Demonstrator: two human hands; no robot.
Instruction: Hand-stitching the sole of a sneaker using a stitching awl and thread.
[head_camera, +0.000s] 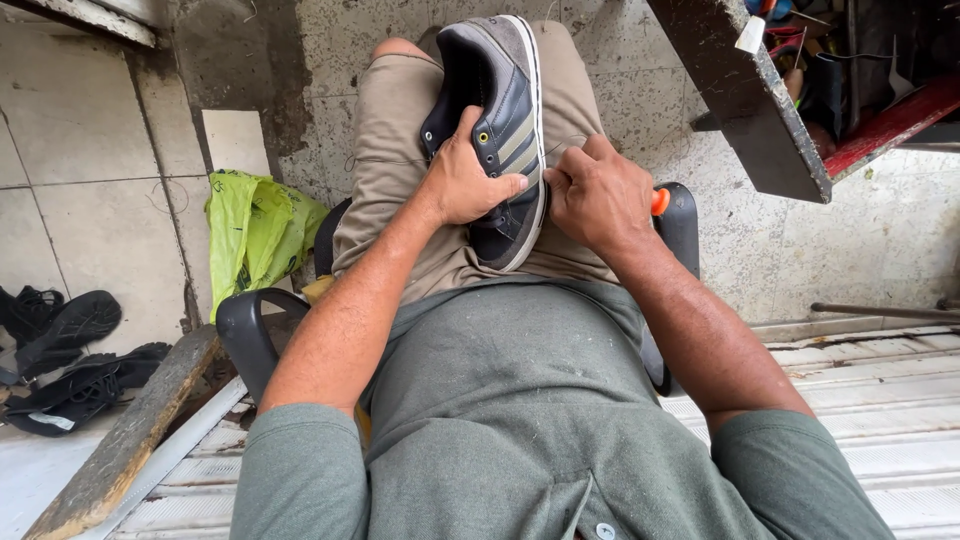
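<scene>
On lap, navy striped sneaker lying sole-edge up; left hand gripping its side, right hand curled, fingertips pinching sole edge. Crumpled yellow-green plastic bag lying on floor left, beside black sandals.

There is a single view, from a camera worn on the seated person's head, looking steeply down over the chest and lap from close above. The forearms run up from the near edge to the shoe held on the thighs at mid-frame. Farther off lies the tiled floor, with sandals at left and a cluttered wooden box at far right.
</scene>
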